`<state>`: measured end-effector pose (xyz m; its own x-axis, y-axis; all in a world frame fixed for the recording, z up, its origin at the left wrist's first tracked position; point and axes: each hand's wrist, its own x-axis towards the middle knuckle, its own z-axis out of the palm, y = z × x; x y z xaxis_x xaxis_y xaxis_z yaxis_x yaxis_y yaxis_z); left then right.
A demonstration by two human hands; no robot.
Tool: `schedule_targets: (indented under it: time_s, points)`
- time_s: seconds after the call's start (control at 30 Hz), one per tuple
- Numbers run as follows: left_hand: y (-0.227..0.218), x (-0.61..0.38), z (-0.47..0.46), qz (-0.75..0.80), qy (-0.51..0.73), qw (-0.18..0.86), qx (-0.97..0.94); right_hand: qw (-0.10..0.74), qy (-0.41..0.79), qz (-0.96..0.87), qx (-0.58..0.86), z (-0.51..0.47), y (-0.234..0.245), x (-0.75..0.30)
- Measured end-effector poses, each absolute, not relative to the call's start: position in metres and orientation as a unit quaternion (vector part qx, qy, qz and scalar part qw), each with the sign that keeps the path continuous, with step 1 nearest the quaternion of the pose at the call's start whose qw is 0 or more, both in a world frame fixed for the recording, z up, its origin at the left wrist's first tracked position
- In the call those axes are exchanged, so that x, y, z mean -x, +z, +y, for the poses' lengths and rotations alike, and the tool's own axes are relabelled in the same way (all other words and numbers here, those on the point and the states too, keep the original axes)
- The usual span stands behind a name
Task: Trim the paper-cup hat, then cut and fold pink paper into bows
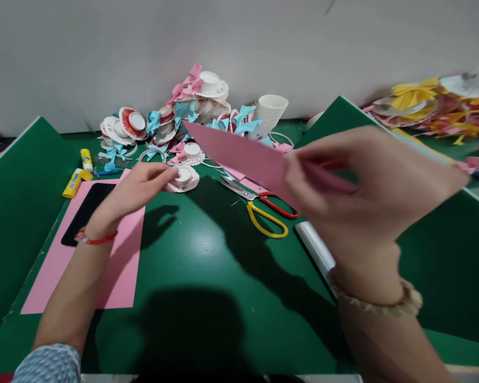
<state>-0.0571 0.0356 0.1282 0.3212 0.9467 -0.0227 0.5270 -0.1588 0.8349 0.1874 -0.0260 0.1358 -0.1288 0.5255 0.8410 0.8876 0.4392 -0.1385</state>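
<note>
Head view. Large and blurred at right of centre: right hand (363, 207), thumb and fingertips pinching a pink strip (239, 151). Held well up off the green table (201, 266), slanting from the grip toward upper centre, with a pointed far end in front of the heap there and a short end showing inside the curl of the hand. Around that wrist, a pale ruffled band (379, 306). At left of centre: left hand (131, 189), raised near a pink sheet (123, 282), fingers loosely bent and close together; cannot tell whether tips meet. Just beyond those fingertips, a small white hat (186, 178), contact unclear. Red bracelet (101, 240) on the left wrist; blue sleeve (50, 364) in the lower left corner. On the sheet, a black phone (88, 213), partly behind hand and wrist. Near the sheet's far corner, at left: yellow glue sticks (72, 183). Right of mid-frame, below the strip: scissors (250, 196), blades toward upper left, one loop red, one yellow. Lower right of these, a white tube (315, 247), partly covered by the right hand. Upper centre, near the wall (223, 32): heaped hats with blue bows (186, 111) and pink ones, beside stacked cups (269, 114). Upper right, past a green board (431, 244): yellow bows (415, 93), heaped.
</note>
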Motion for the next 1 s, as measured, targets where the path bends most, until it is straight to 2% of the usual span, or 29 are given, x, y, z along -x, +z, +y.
schedule_targets:
  time_s: [0.07, 0.13, 0.23, 0.27, 0.33, 0.43, 0.57, 0.63, 0.87, 1.0]
  points:
    - [0.123, 0.033, 0.026, 0.481, 0.332, 0.558, -0.589, 0.408, -0.219, -0.795, 0.392, -0.036, 0.124, -0.162]
    - [0.118, 0.014, 0.018, 0.465, 0.393, 0.611, -0.506, 0.34, -0.187, -0.874, 0.292, -0.045, 0.108, -0.137]
    - [0.114, 0.008, 0.014, 0.467, 0.47, 0.594, -0.456, 0.344, -0.099, -0.903, 0.238, -0.05, 0.092, -0.115]
    - [0.115, 0.012, 0.015, 0.466, 0.479, 0.588, -0.456, 0.37, -0.061, -0.895, 0.241, -0.049, 0.091, -0.116]
    - [0.118, 0.026, 0.018, 0.451, 0.476, 0.588, -0.473, 0.47, -0.014, -0.831, 0.299, -0.041, 0.097, -0.127]
    - [0.126, 0.046, 0.022, 0.423, 0.45, 0.597, -0.513, 0.592, 0.015, -0.643, 0.485, -0.02, 0.111, -0.157]
    - [0.13, 0.055, 0.024, 0.422, 0.43, 0.595, -0.532, 0.6, 0.202, -0.572, 0.522, -0.001, 0.119, -0.183]
    - [0.129, 0.054, 0.025, 0.426, 0.423, 0.591, -0.539, 0.598, 0.255, -0.561, 0.512, -0.001, 0.119, -0.185]
    - [0.125, 0.056, 0.03, 0.432, 0.418, 0.575, -0.555, 0.592, 0.276, -0.558, 0.512, -0.012, 0.125, -0.177]
    - [0.124, 0.058, 0.031, 0.43, 0.413, 0.564, -0.571, 0.572, 0.237, -0.595, 0.512, -0.012, 0.125, -0.178]
